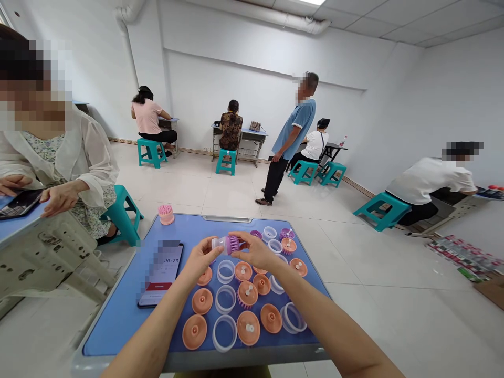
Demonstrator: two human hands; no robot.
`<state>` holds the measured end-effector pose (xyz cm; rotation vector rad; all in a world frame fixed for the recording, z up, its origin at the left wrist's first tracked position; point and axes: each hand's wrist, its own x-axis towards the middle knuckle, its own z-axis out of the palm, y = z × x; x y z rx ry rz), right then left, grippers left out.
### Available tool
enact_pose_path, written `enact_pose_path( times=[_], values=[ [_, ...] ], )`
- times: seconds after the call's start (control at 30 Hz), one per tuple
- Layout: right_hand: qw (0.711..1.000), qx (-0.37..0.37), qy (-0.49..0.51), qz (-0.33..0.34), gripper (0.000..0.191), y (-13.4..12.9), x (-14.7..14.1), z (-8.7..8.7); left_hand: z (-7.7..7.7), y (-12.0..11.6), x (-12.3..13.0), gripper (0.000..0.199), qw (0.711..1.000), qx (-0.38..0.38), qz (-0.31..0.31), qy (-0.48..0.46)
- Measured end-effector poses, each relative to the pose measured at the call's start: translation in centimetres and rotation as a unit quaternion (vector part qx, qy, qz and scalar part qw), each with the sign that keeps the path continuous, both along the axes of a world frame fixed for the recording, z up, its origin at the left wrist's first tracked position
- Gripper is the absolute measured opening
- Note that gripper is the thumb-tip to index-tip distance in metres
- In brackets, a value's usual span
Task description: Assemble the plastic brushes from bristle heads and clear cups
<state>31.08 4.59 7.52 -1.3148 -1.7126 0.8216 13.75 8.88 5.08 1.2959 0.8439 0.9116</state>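
My left hand (202, 256) grips a clear plastic collar (217, 245) from the left, above the middle of the blue desk. Against the collar's right side sits a purple bristle brush head (233, 244), held in the fingers of my right hand (254, 252). The two parts lie sideways, in line with each other; my fingers partly cover them. Below stand rows of loose parts: orange dished caps (194, 332), clear rings (224, 333) and orange bristle heads with white plungers (247, 294). A few purple parts (286, 234) lie at the back right.
A phone (162, 275) showing a timer lies left on the blue desk (118, 325). A pink brush (166, 214) stands at its far left corner. Close on the left, a person sits at another desk (23, 226). Others sit on teal stools (151, 152) farther off, and one person stands.
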Motion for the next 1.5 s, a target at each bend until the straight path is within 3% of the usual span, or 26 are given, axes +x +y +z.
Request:
enact_pose_path(
  times=[0.17,0.5,0.63,0.73,0.8,0.9,1.03,1.17,1.27,1.37,1.47,1.5],
  values=[
    [0.999,-0.029,-0.028,0.003,0.047,-0.5,-0.3,0.7,-0.4,0.2,0.0,0.036,0.999,-0.004,-0.026,0.022],
    [0.997,-0.015,-0.068,0.011,0.040,-0.6,-0.7,1.2,-0.7,0.2,-0.2,0.038,0.999,-0.016,-0.039,0.034],
    [0.996,-0.073,-0.052,-0.017,0.030,-0.3,-0.3,0.7,0.1,-0.3,-0.3,0.039,0.998,0.008,-0.063,0.000],
    [0.993,-0.117,-0.032,-0.010,0.042,-0.2,-0.2,0.4,0.2,-0.4,-0.3,0.046,0.995,0.007,-0.091,-0.027],
    [0.990,-0.137,-0.017,0.002,0.051,-0.3,0.0,0.4,0.1,-0.4,-0.3,0.046,0.996,0.000,-0.087,-0.030],
    [0.988,-0.153,0.009,0.009,0.047,-0.4,0.3,0.5,-0.2,-0.4,-0.3,0.046,0.997,-0.003,-0.070,-0.028],
    [0.990,-0.132,0.045,0.020,0.064,-0.4,0.4,0.7,-0.3,-0.3,-0.3,0.046,0.998,-0.001,-0.052,-0.034],
    [0.989,-0.143,0.042,-0.006,0.036,-0.2,-0.1,1.0,-0.2,-0.3,-0.4,0.046,0.997,0.005,-0.057,-0.050],
    [0.985,-0.166,0.042,-0.016,0.052,-0.3,-0.3,1.3,-0.1,-0.2,-0.4,0.044,0.998,0.010,-0.049,-0.049],
    [0.987,-0.151,0.048,-0.028,0.043,-0.5,-0.3,1.4,0.0,-0.1,-0.5,0.043,0.999,0.011,-0.028,-0.037],
    [0.993,-0.109,0.043,-0.021,0.055,-0.4,-0.2,1.2,-0.1,-0.1,-0.5,0.045,0.999,0.006,-0.024,-0.041],
    [0.994,-0.104,0.040,-0.021,0.052,-0.3,-0.1,1.1,-0.1,-0.1,-0.5,0.046,0.999,0.005,-0.027,-0.044]
  ],
)
